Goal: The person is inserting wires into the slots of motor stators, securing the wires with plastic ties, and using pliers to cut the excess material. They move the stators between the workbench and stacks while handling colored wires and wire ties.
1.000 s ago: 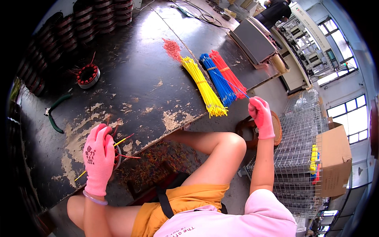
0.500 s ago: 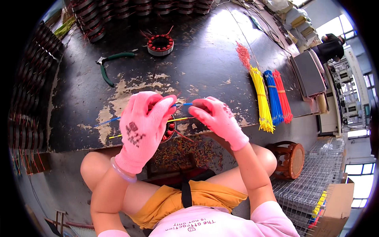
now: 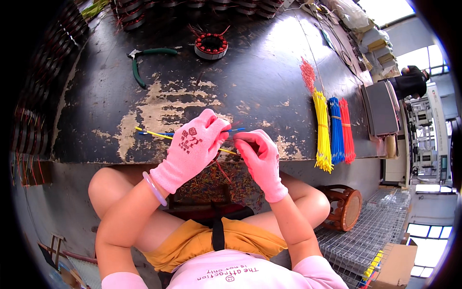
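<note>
My left hand (image 3: 192, 144), in a pink printed glove, is closed in a pinch on a blue wire (image 3: 237, 129), whose tip sticks out past the fingertips. A yellow wire (image 3: 154, 133) runs under the same hand, its far end lying over the table to the left. My right hand (image 3: 260, 161), gloved alike, pinches just beside the left fingertips; what sits between its fingers is too small to make out. Thin red leads (image 3: 222, 171) show below the hands at the table edge; whatever they come from is hidden behind the left glove.
Green-handled cutters (image 3: 138, 70) and a wound stator (image 3: 211, 54) lie farther back on the worn black table (image 3: 260, 72). Bundles of yellow (image 3: 321, 130), blue (image 3: 336, 130) and red wires (image 3: 346, 130) lie at right, near small red pieces (image 3: 307, 74). Stacked stators (image 3: 53, 72) line the left.
Both hands have turned and drawn closer together. The right fingers have come off the blue wire's end, and the yellow wire's left end now points farther up. The view has shifted slightly.
</note>
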The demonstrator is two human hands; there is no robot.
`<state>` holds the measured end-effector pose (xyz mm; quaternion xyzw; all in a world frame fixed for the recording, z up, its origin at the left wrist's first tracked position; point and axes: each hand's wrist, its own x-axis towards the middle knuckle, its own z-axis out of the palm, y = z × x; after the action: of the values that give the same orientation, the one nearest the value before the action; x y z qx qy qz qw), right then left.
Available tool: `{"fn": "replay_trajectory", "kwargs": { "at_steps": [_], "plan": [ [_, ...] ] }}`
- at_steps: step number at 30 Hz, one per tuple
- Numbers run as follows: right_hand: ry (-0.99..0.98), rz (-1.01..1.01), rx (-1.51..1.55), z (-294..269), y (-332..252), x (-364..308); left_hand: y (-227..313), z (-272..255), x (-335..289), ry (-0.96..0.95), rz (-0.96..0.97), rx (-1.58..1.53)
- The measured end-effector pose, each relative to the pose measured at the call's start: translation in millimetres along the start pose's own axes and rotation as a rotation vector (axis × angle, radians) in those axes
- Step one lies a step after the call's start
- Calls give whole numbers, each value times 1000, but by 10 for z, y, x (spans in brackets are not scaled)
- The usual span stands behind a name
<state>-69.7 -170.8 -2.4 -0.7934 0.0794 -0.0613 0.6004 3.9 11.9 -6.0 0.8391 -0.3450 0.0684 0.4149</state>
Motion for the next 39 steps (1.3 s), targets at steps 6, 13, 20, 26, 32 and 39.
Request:
{"fn": "replay_trajectory", "kwargs": {
  "at_steps": [6,13,20,26,32,39],
  "plan": [
    [76,-364,-344,-41,-38,9,19,-115,34,-112,55,30],
    [-121,-52,-143,-133,-259,79,151,-192,81,-129,70,61],
    [-179,0,-110,-177,-333,158,209,-110,32,-102,28,61],
    [-265,220,206,-216,-59,292,98,62,-16,-34,78,58],
    [-71,-555,-739,-328,-110,61,135,32,-25,-70,-8,4],
    [-91,-838,-978,-267,-1,194,120,70,-13,-67,4,15]
  ]
}}
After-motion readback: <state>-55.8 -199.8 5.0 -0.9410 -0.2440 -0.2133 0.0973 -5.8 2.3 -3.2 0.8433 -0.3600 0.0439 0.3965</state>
